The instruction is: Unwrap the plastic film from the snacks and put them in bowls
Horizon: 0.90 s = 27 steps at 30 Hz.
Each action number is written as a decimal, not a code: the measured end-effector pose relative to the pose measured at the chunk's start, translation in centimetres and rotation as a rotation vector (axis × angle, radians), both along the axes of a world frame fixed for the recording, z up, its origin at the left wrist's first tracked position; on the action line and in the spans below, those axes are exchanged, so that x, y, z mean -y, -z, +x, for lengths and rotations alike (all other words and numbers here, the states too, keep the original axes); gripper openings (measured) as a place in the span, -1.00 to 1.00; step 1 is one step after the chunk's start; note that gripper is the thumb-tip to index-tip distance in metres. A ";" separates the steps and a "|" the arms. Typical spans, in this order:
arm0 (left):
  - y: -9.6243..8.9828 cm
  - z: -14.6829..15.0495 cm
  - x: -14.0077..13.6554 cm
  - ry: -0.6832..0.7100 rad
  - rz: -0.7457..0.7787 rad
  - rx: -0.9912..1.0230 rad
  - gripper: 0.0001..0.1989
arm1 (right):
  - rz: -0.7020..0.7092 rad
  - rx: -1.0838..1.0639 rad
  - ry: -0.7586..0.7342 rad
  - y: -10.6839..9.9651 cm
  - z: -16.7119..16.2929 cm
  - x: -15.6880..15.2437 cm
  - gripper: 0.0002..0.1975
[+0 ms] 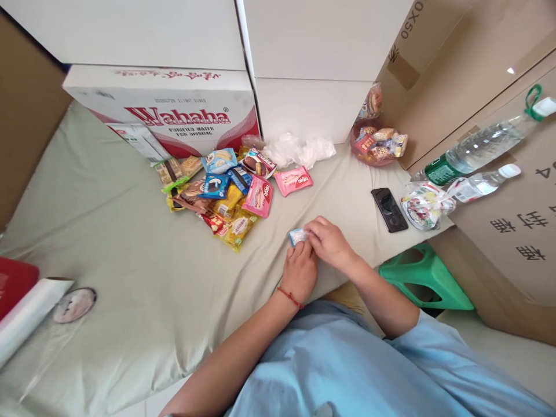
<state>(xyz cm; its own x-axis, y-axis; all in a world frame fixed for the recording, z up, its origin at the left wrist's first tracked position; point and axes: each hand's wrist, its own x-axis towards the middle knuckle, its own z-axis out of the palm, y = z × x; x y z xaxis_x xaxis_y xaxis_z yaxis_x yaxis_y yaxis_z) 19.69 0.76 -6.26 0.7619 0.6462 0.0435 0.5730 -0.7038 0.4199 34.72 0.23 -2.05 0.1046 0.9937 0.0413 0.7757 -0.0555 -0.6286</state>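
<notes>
A small blue-and-white packet (296, 236) lies at the front part of the cloth-covered surface. My left hand (299, 271), with a red cord round the wrist, has its fingers closed on the packet's near edge. Close beside it, my right hand (329, 240) pinches the packet's right end, and the fingertips of both hands almost meet. Part of the packet is hidden under the fingers. Beyond the hands lies a pink snack packet (294, 180). To its left is a heap of wrapped snacks, among them another pink packet (259, 196) and a yellow packet (238, 227).
A Wahaha water carton (174, 110) stands behind the heap, near crumpled white plastic (299, 149). At right are a phone (389, 209), a bowl of snacks (376, 147), a large bottle (482, 145) and a green stool (428, 275). A plastic roll (30, 315) lies at left.
</notes>
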 end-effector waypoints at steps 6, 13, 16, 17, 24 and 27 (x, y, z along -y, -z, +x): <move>-0.1 -5.9 -1.0 0.026 -0.222 0.420 -0.58 | -0.098 0.310 -0.101 1.4 -3.8 -1.1 -0.81; -0.7 -7.8 -5.1 -0.392 -0.064 0.660 -0.79 | -0.057 0.436 -0.123 1.8 -5.4 0.4 -0.55; 0.0 -6.6 -6.2 -0.368 -0.009 0.673 -0.79 | -0.007 0.428 -0.107 2.1 -5.2 1.2 -0.69; 0.4 -6.4 -6.4 -0.338 -0.006 0.664 -0.78 | 0.027 0.413 -0.106 2.2 -4.7 1.6 -0.70; 2.7 -6.5 -6.7 -0.203 -0.052 0.547 -0.76 | 0.354 0.267 0.206 -2.2 9.5 0.3 -0.62; 2.9 -6.4 -6.8 -0.167 -0.015 0.438 -0.76 | 0.411 0.439 0.504 -6.7 19.2 -4.7 -0.60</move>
<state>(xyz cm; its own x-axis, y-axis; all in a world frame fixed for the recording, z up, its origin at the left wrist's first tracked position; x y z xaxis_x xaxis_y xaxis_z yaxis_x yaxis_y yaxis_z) 13.29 7.60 -9.17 0.5595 0.7614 0.3276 0.4441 -0.6091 0.6571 53.97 4.90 4.61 0.4278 0.7266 0.5376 0.9011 -0.2961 -0.3169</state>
